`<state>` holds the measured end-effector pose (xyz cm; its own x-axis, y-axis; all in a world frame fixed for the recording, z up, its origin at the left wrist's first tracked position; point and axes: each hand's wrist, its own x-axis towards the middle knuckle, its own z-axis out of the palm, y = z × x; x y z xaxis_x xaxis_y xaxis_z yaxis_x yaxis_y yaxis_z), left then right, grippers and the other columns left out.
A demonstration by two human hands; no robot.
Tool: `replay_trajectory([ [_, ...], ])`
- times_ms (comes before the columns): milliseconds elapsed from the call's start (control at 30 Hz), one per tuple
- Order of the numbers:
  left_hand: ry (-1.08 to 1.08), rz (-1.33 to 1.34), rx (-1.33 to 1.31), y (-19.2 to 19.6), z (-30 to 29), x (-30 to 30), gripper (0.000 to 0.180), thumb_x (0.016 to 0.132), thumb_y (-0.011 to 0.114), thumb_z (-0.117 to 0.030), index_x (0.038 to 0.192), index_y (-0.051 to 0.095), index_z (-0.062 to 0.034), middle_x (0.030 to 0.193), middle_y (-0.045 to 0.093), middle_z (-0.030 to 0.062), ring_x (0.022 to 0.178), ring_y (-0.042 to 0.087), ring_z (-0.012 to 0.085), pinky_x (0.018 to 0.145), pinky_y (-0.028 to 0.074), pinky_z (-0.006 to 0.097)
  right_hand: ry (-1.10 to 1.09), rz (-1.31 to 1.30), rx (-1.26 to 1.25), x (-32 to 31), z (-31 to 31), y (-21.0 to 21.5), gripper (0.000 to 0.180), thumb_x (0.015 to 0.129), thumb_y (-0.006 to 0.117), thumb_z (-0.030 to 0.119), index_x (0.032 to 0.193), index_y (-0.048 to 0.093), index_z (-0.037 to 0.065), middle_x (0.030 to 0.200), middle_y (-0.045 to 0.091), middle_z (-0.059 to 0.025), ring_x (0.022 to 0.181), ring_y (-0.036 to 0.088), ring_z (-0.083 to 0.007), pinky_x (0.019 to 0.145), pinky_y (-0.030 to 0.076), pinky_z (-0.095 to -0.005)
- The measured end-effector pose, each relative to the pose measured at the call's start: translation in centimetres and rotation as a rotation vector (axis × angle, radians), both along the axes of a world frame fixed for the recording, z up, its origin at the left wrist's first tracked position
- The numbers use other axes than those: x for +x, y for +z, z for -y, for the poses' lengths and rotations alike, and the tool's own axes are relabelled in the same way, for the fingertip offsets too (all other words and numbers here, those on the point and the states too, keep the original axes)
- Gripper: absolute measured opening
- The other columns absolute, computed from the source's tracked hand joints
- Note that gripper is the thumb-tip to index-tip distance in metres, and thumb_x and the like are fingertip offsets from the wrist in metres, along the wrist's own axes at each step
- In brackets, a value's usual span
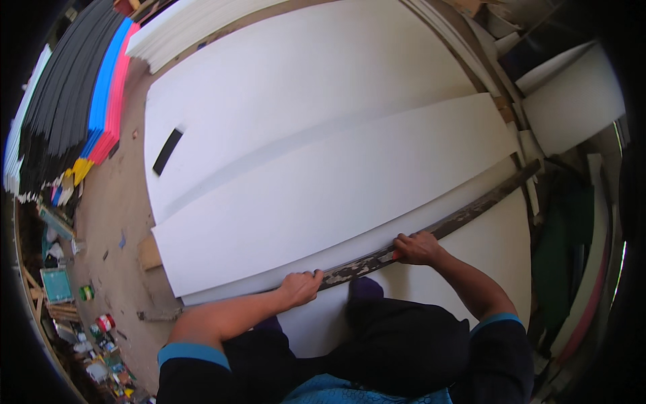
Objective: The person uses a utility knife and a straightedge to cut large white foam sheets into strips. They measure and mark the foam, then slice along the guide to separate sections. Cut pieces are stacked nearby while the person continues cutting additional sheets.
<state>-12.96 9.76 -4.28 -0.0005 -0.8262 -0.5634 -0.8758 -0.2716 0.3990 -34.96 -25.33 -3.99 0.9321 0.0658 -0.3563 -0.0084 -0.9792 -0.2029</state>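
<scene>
A long, dark wooden strip (pixel 471 203) with flaking pale patches lies slantwise across large white foam sheets (pixel 323 195) in front of me. My left hand (pixel 301 288) is closed over the strip's near left end, pressing on it. Farther right, my right hand (pixel 416 248) is closed at the strip's near edge. From its fingers shows a small red-handled tool (pixel 396 255) with a flat grey end, seemingly a cutter knife; the hand hides most of it. Beyond the strip, the edge of a white sheet runs nearly alongside it. My knees are on the sheet.
A small black rectangle (pixel 167 152) lies on the far left of the white sheet. Stacked black sheets (pixel 64 87), with blue and pink ones, stand at left. White sheets (pixel 195 27) are stacked at the back. Cans and clutter (pixel 104 323) lie lower left; a white panel (pixel 572 97) leans at right.
</scene>
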Motion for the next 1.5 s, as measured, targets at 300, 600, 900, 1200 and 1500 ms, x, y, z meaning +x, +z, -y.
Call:
replay_trajectory([
  [300, -0.109, 0.140, 0.074, 8.0, 2.2, 3.0, 0.069, 0.089, 0.075, -0.046, 0.132, 0.047, -0.0007, 0.099, 0.073, 0.0193, 0.082, 0.075, 0.0371, 0.066, 0.060, 0.051, 0.077, 0.171, 0.020, 3.3, 2.5, 6.0, 0.041, 0.095, 0.067, 0.048, 0.103, 0.058, 0.009, 0.095, 0.065, -0.0082, 0.069, 0.073, -0.0321, 0.055, 0.058, -0.0493],
  [600, -0.063, 0.315, -0.030, 8.2, 5.8, 10.7, 0.064, 0.086, 0.079, -0.044, 0.126, 0.049, -0.0050, 0.094, 0.073, 0.0164, 0.081, 0.075, 0.0352, 0.067, 0.060, 0.050, 0.025, 0.221, 0.027, 11.8, 6.6, 6.3, 0.041, 0.094, 0.071, 0.044, 0.108, 0.055, 0.009, 0.103, 0.061, -0.0104, 0.076, 0.073, -0.0346, 0.063, 0.058, -0.0508],
  [900, 0.102, 0.358, -0.018, 5.2, 9.4, 16.1, 0.069, 0.087, 0.078, -0.049, 0.136, 0.051, -0.0092, 0.122, 0.066, 0.0164, 0.103, 0.071, 0.0351, 0.081, 0.059, 0.049, -0.061, 0.231, 0.019, 17.7, 10.4, 2.4, 0.040, 0.092, 0.073, 0.042, 0.112, 0.057, 0.012, 0.106, 0.062, -0.0101, 0.086, 0.073, -0.0354, 0.072, 0.059, -0.0508],
  [1200, 0.147, 0.350, -0.311, -0.1, 1.6, 20.2, 0.089, 0.088, 0.073, -0.061, 0.151, 0.048, -0.0025, 0.160, 0.042, 0.0220, 0.152, 0.036, 0.0387, 0.121, 0.031, 0.059, -0.120, 0.079, 0.043, 19.7, 12.8, -0.9, 0.049, 0.082, 0.083, 0.046, 0.119, 0.063, 0.020, 0.133, 0.064, -0.0090, 0.105, 0.072, -0.0347, 0.081, 0.061, -0.0495],
  [1500, 0.196, 0.441, -0.652, -2.8, -0.2, 19.4, 0.074, 0.085, 0.077, -0.058, 0.127, 0.060, 0.0005, 0.145, 0.055, 0.0246, 0.143, 0.046, 0.0401, 0.120, 0.037, 0.054, -0.156, 0.236, 0.062, 19.7, 9.7, 1.4, 0.060, 0.069, 0.093, 0.027, 0.120, 0.062, 0.017, 0.131, 0.064, -0.0073, 0.098, 0.072, -0.0359, 0.078, 0.060, -0.0478],
])
